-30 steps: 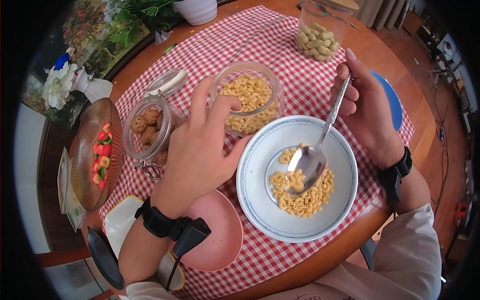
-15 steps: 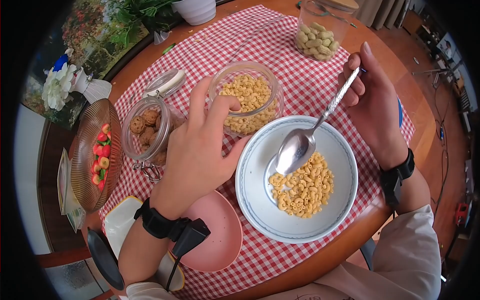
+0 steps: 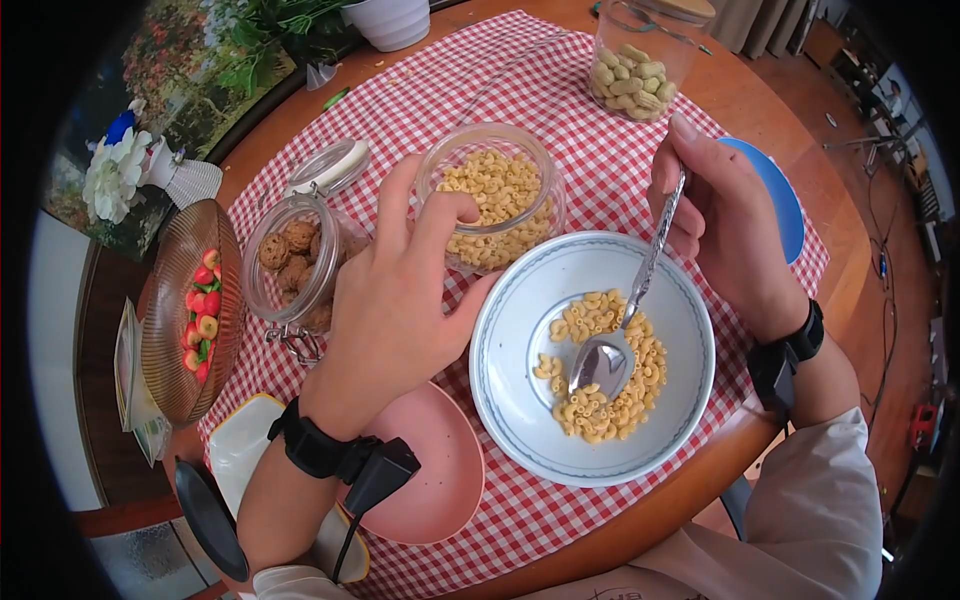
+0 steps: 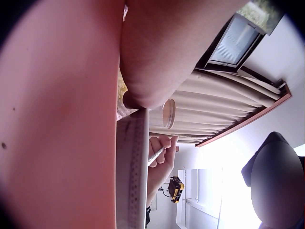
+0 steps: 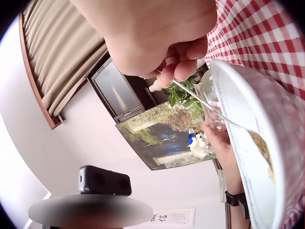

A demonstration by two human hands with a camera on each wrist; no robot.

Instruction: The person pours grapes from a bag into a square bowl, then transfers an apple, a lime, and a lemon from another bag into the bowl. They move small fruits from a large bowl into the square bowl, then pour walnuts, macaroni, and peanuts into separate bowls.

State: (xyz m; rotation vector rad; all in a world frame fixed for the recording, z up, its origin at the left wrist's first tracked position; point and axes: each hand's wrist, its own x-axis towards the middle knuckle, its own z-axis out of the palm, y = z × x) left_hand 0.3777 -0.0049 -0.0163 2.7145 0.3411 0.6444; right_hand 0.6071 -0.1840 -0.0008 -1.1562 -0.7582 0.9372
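Observation:
My right hand [image 3: 735,225] pinches the handle of a metal spoon [image 3: 652,265] between thumb and fingers. The spoon slants down into a white bowl [image 3: 510,430] with a blue-patterned rim, its head among elbow macaroni [image 3: 635,395]. A few pieces lie against the spoon's lower edge. My left hand [image 3: 395,295] grips an open glass jar [image 3: 555,215] of macaroni, with fingers around its near left side. The left thumb runs along the bowl's left rim. In the right wrist view, the spoon [image 5: 205,105] crosses the rim of the tilted-looking bowl [image 5: 243,157].
A clip-lid jar of walnuts [image 3: 295,255] and a ribbed dish with small red fruits [image 3: 180,375] stand left. A pink plate [image 3: 440,480] lies under my left forearm. Behind are a jar of peanuts [image 3: 635,85] and a blue plate [image 3: 780,200]. Checked cloth [image 3: 560,530] covers the table.
The spoon rose tilted from the pasta, its bowl emptied of macaroni, then came back down into the pile. My right hand shifted up and returned left. The left hand stayed still.

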